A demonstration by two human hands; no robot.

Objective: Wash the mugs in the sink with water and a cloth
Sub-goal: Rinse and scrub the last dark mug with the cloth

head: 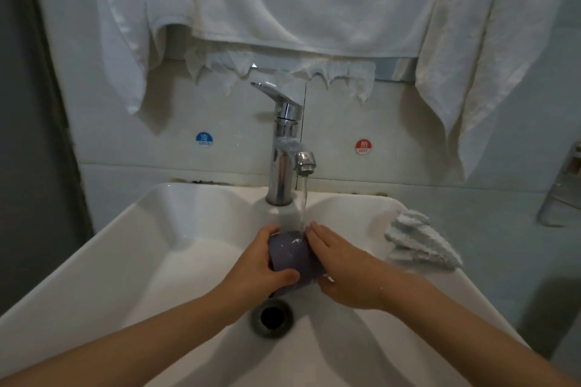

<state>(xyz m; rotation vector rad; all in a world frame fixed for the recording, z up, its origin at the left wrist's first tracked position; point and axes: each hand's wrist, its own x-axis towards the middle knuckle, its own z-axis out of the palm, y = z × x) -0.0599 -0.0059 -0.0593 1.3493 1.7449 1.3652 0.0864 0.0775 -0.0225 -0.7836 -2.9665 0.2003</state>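
The drain [272, 317] sits just below both hands. Above it, the left hand [261, 264] holds the purple mug [292, 253], with fingers and thumb curled round its side. The right hand [342, 264] is flat, its straight fingers pressed on the mug's other side. Water [303, 204] from the tap [284, 160] lands on the mug just past the fingertips. The mug looks hard and smooth. Wet, it will likely be slippery, and it could break if dropped in the sink [94, 248]. Holding it round the middle seems safest. The cloth [421, 243] lies on the sink's edge, to the right of the right hand, and nothing touches it.
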